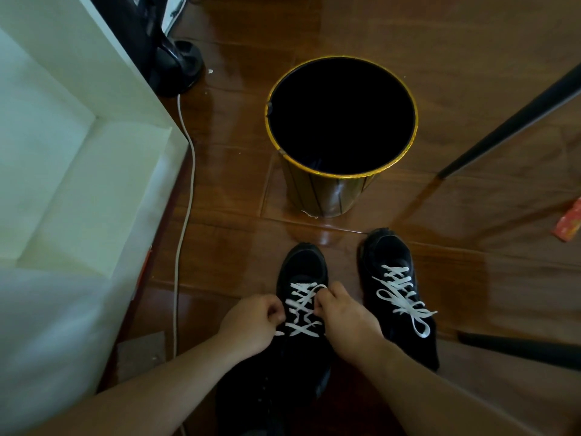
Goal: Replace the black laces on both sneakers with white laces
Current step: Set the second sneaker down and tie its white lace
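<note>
Low in the frame's centre, the left hand and right hand each pinch the white lace on the left sneaker. It looks soft, flat and limp — best taken near its ends. The right sneaker — lower right — is already bowed.

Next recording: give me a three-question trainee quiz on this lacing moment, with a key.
1. True or false: the right sneaker already has its white lace tied in a bow.
2. Which sneaker are the left hand and right hand working on?
A. left sneaker
B. right sneaker
C. neither
3. Fill in: beyond the sneakers' toes stands a gold-rimmed ____.

Key: 1 true; 2 A; 3 bin, its inside too dark to see.
</note>
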The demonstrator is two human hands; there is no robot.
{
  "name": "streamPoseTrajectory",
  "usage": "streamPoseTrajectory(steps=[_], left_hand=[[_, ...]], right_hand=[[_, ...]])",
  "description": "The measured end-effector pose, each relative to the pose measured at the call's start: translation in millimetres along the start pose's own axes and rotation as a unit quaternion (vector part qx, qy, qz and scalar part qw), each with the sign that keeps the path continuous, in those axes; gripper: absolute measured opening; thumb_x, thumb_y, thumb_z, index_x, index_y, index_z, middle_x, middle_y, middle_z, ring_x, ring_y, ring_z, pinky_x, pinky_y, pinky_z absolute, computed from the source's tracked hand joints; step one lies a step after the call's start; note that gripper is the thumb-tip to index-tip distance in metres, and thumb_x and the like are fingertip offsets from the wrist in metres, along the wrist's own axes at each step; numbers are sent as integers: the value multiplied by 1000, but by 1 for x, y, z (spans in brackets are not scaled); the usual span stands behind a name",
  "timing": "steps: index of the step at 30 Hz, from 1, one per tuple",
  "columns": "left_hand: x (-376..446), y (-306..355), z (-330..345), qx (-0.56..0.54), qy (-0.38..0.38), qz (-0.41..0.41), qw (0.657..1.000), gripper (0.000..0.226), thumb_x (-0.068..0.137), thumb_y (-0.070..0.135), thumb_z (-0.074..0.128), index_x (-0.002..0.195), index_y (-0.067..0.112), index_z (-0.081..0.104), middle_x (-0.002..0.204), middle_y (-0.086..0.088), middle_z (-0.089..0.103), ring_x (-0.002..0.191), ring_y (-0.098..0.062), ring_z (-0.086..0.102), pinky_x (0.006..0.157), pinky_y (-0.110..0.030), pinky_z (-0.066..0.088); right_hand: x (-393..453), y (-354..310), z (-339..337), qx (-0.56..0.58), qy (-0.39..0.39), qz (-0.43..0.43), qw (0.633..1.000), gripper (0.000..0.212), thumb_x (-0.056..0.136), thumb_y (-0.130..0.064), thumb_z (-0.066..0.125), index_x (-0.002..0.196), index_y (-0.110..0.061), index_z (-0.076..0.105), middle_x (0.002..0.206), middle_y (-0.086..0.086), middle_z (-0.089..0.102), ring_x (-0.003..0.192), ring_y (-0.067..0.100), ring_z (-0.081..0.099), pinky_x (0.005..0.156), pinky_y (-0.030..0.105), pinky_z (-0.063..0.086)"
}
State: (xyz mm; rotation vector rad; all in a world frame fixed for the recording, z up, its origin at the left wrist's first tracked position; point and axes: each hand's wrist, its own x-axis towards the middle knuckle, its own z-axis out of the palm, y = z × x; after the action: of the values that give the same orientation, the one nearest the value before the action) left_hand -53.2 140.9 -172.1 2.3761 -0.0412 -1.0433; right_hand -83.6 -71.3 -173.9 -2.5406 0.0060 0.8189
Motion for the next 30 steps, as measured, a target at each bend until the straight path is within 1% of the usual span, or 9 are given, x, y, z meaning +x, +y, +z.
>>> streamPoseTrajectory(steps=[5, 10, 15, 19, 21, 24, 26, 28, 30], left_hand=[[-7, -12, 2, -44, 25, 16, 999, 7, 105, 34, 59, 102, 39, 62, 101, 15, 66, 95, -7, 62, 90, -39, 55], [-5, 2, 5, 33, 53, 120, 991, 33, 106, 33, 58, 134, 49, 64, 117, 22, 61, 108, -2, 58, 93, -27, 51], [6, 4, 4, 91, 91, 175, 976, 16, 101, 39, 64, 112, 40, 76, 111, 20, 63, 104, -3, 62, 83, -25, 50], [2, 8, 0, 173, 53, 180, 967, 17, 111, 40, 44, 119, 34, 57, 120, 12, 53, 101, -17, 61, 77, -38, 49], [-3, 4, -8, 288, 17, 202, 936, 20, 109, 37, 40, 126, 30, 49, 123, 7, 50, 94, -24, 62, 70, -39, 43], [-8, 0, -14, 360, 16, 191, 913, 34, 101, 45, 24, 112, 26, 50, 113, 4, 53, 89, -26, 62, 67, -39, 40], [-10, 1, -12, 326, 23, 163, 931, 40, 95, 50, 18, 103, 28, 50, 105, 6, 55, 91, -25, 62, 69, -37, 40], [-9, 3, -4, 213, 25, 114, 970, 22, 98, 49, 37, 94, 29, 48, 95, 8, 57, 88, -20, 61, 68, -35, 39], [-5, 3, 6, 50, 29, 49, 997, 18, 98, 45, 57, 91, 31, 49, 86, 7, 61, 79, -14, 60, 65, -35, 41]], right_hand=[[-4, 8, 1, 17, 22, 5, 1000, 5, 106, -32, 52, 110, -33, 50, 111, -11, 40, 91, 19, 62, 75, 42, 59], [-9, 10, 6, 75, 42, -5, 996, 6, 105, -29, 54, 108, -33, 57, 109, -12, 46, 94, 14, 57, 83, 37, 54], [-12, 13, 12, 139, 86, 5, 987, 17, 98, -16, 64, 103, -32, 69, 104, -13, 51, 92, 7, 54, 84, 23, 47], [-14, 13, 13, 169, 64, 1, 984, 20, 101, -18, 57, 99, -38, 59, 104, -11, 49, 92, 11, 55, 84, 33, 52], [-18, 16, 1, 115, 11, 0, 993, 17, 105, -25, 48, 107, -42, 51, 110, -10, 44, 95, 14, 56, 81, 39, 55], [-25, 18, -15, -45, -28, -7, 999, 33, 103, -25, 50, 126, -48, 42, 122, -7, 39, 104, 21, 60, 73, 36, 51], [-26, 13, -14, -53, -10, -4, 999, 33, 103, -25, 51, 126, -45, 40, 121, -6, 41, 102, 22, 61, 73, 37, 54], [-27, 6, -4, 29, 25, 6, 999, 13, 106, -30, 46, 115, -40, 43, 114, -9, 45, 96, 18, 60, 77, 40, 57], [-27, 1, 8, 152, 60, 55, 985, 8, 105, -31, 49, 106, -39, 46, 110, -12, 52, 95, 13, 59, 80, 39, 55]])
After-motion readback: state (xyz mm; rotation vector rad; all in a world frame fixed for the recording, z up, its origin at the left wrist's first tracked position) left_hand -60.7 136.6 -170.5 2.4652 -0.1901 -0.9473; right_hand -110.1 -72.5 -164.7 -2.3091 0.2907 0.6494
